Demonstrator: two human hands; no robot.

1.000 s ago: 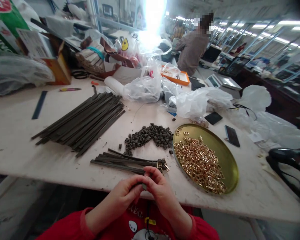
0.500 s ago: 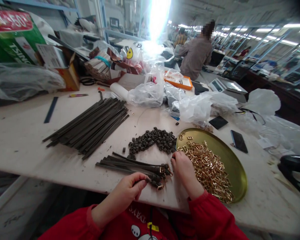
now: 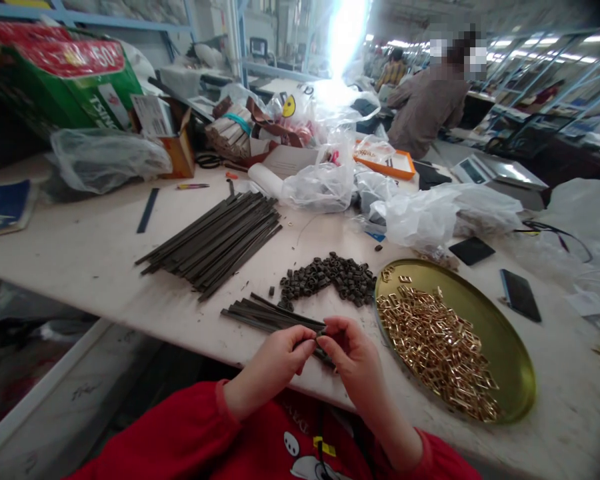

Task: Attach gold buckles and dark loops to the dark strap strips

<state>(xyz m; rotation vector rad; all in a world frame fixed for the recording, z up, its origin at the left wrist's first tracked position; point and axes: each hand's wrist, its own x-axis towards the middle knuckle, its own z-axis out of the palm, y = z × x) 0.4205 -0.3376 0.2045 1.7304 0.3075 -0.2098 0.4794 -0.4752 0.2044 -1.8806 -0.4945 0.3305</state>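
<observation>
My left hand (image 3: 283, 353) is closed in a pinch on a thin dark strap, mostly hidden by the fingers. Fingertip to fingertip with it, my right hand (image 3: 355, 357) pinches a small dark strap loop (image 3: 321, 335), only a bit of which shows. Both hands are over the near bundle of finished-looking dark straps (image 3: 255, 315), whose buckle ends they cover. Just beyond lies a heap of dark strap loops (image 3: 330, 279). To the right, a round gold tray (image 3: 513, 373) bears many gold buckles (image 3: 440, 347).
A larger stack of dark straps (image 3: 215, 240) lies at left on the table (image 3: 105, 267). Plastic bags (image 3: 420, 210), an orange box (image 3: 387, 163) and a scale (image 3: 500, 175) line the back. A phone (image 3: 520, 295) lies right of the tray. A person (image 3: 427, 107) is farther off.
My right hand has moved left from between the loop heap and the tray to meet my left hand. The view has turned left, so the table appears shifted right.
</observation>
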